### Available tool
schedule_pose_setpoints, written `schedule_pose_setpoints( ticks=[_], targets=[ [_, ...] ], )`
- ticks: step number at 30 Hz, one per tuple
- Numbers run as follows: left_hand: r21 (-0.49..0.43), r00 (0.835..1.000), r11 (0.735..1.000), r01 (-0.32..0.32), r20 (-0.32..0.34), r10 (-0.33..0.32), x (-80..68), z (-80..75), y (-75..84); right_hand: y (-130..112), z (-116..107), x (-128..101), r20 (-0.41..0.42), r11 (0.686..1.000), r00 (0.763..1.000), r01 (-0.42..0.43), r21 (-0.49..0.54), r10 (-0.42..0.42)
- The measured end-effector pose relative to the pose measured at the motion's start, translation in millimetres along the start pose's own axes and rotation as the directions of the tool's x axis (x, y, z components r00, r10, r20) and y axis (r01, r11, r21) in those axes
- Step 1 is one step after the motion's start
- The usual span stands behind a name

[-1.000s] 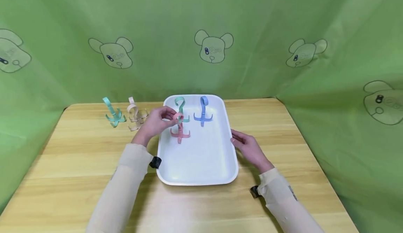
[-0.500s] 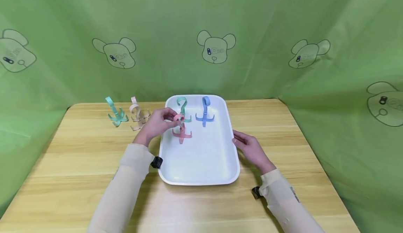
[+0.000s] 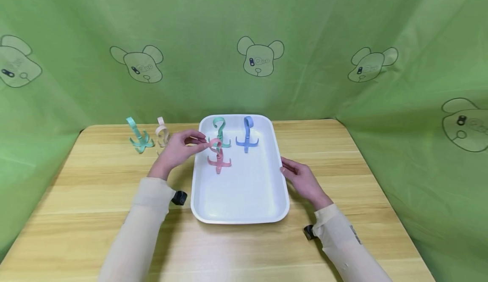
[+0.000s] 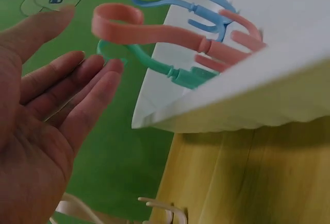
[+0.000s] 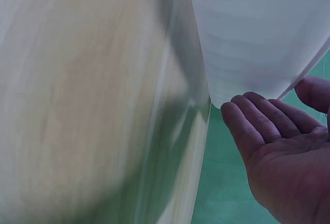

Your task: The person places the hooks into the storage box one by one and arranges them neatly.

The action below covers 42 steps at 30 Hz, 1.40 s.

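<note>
The pink hook (image 3: 218, 159) stands upright in the white tray (image 3: 244, 205), a little left of frame centre, with its claw feet on the tray floor. The left hand (image 3: 176, 150) is at its curled top with loosely spread fingers; the left wrist view shows them (image 4: 90, 87) apart from the loop, gripping nothing. Behind it, toward the top of the tray, stand a teal hook (image 3: 220, 130) and a blue hook (image 3: 247, 134), so three hooks appear to be placed. Two are left outside, at the upper left of the wooden surface (image 3: 95, 197): a second teal hook (image 3: 137, 136) and a beige hook (image 3: 162, 134), the latter partly behind the left hand. The right hand (image 3: 303, 180) rests open against the tray's right rim, fingers relaxed, as if steadying it.
</note>
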<state>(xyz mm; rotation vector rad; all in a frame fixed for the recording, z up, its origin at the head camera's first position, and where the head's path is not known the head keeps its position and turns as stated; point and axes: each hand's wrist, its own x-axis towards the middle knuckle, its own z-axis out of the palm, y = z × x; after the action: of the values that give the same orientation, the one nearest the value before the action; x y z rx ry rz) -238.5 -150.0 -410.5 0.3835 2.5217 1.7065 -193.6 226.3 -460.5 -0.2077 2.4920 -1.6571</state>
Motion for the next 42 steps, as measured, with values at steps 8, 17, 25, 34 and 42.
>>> schedule_pose_setpoints(
  ticks=[8,17,25,34,42],
  targets=[
    [-0.016,0.997,1.0,-0.02,-0.08,0.019,-15.5,-18.8,0.1,-2,2,1,0.009,1.0,1.0,0.009,0.005,-0.01],
    [-0.046,0.967,0.998,-0.042,-0.255,0.029,-32.1,-49.1,-1.3,-4,2,1,0.006,1.0,1.0,-0.002,0.001,0.002],
    [-0.092,0.914,0.996,-0.021,-0.404,-0.018,-41.1,-71.0,-5.7,-1,2,-1,-0.002,1.0,1.0,-0.022,0.0,0.022],
    [-0.093,0.893,0.995,-0.029,-0.45,-0.016,-48.5,-86.5,-11.1,-1,2,-1,-0.005,1.0,1.0,-0.025,0.009,0.025],
    [-0.108,0.892,0.994,-0.019,-0.451,-0.032,-46.7,-89.8,-18.0,0,0,-2,-0.004,1.0,1.0,-0.023,0.012,0.023]
  ],
)
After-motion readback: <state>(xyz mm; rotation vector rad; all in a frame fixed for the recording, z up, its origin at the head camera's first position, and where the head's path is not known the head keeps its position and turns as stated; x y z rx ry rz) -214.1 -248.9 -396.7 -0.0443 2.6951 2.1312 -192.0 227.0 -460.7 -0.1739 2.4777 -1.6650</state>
